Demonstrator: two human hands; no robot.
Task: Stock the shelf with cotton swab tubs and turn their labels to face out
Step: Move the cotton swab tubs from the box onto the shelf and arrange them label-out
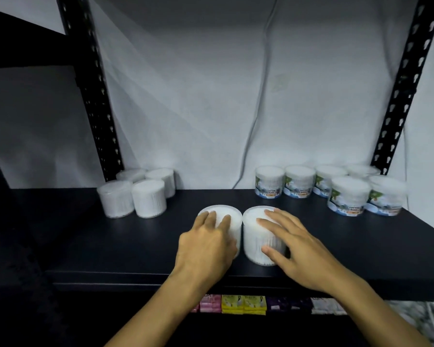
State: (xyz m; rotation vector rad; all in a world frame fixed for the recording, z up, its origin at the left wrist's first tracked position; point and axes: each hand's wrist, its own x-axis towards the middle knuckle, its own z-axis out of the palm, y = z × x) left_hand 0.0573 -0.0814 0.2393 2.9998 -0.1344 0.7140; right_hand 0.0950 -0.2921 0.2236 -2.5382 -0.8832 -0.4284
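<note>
Two tubs side by side, touching, near shelf point(135, 246) front edge, middle. Left hand point(206, 244) grip curled over left tub point(232, 221); right hand point(296, 249) grip wraps right tub point(254, 236), thumb on wall. No labels visible; probably for rotating. Labelled tubs point(331, 189) at back right corner, plain-faced cluster point(135, 191) at back left.

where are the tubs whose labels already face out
In the head view, the labelled tubs stand in a cluster at the shelf's back right, by the right upright, right of the two plain tubs under the hands.
</note>
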